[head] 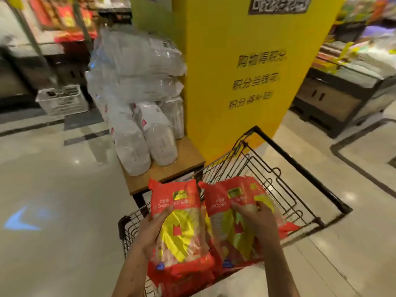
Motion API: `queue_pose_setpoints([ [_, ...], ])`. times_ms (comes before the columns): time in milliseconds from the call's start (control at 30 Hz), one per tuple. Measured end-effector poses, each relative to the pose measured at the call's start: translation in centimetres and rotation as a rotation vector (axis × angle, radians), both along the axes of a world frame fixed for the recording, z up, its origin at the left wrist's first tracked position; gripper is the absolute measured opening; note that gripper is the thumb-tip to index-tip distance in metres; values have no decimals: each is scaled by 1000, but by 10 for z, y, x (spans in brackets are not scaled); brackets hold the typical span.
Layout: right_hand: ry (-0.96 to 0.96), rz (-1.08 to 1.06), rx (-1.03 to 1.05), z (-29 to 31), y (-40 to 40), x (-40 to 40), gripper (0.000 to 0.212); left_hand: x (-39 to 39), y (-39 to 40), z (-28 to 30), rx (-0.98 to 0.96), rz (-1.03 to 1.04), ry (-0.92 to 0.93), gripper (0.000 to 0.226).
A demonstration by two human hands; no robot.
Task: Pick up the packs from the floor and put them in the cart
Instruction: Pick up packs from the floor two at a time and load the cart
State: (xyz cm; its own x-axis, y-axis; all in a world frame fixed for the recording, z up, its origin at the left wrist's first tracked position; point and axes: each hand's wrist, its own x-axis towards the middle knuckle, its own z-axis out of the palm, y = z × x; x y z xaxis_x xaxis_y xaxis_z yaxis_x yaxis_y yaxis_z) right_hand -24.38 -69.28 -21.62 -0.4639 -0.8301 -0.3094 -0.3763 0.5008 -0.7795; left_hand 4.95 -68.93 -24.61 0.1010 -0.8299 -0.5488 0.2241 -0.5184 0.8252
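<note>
The left hand [153, 229] grips one red pack [179, 224], the right hand [256, 219] another pack [230, 213]; both lie side by side, long axes pointing away, directly over the cart [300, 168].

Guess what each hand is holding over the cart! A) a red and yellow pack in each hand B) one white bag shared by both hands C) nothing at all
A: the left hand grips one red and yellow pack, the right hand grips another pack, both over the wire cart.
</note>
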Motion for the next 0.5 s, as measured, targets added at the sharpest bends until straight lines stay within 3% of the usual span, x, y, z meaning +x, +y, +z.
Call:
queue_pose_setpoints([
  [167,100,248,121,-50,-46,-14,111,-24,12,-37,133,125,-67,43],
  [300,197,386,212,-87,-62,-6,110,-42,28,-47,223,210,-101,31],
  [400,172,454,289,-104,-67,-9,99,-46,30,-51,265,250,-107,60],
  [500,147,468,257,-116,-69,-19,103,-46,27,-55,292,234,-124,78],
])
